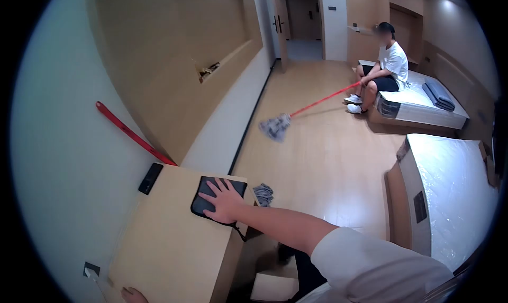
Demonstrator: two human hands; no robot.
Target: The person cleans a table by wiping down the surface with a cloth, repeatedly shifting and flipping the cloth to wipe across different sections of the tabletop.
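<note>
My right hand lies flat with spread fingers on a dark, flat zip case at the far right corner of a light wooden desk. A thin black strap hangs from the case over the desk's edge. Part of my left hand shows at the bottom, resting on the near part of the desk; its fingers look laid out and hold nothing I can see. A black rectangular object stands against the wall at the desk's far left corner.
A seated person holds a red-handled mop on the wooden floor. Another mop head lies beyond the desk. Plastic-wrapped mattresses line the right side. A red strip leans by the wall; a plug sits in a socket.
</note>
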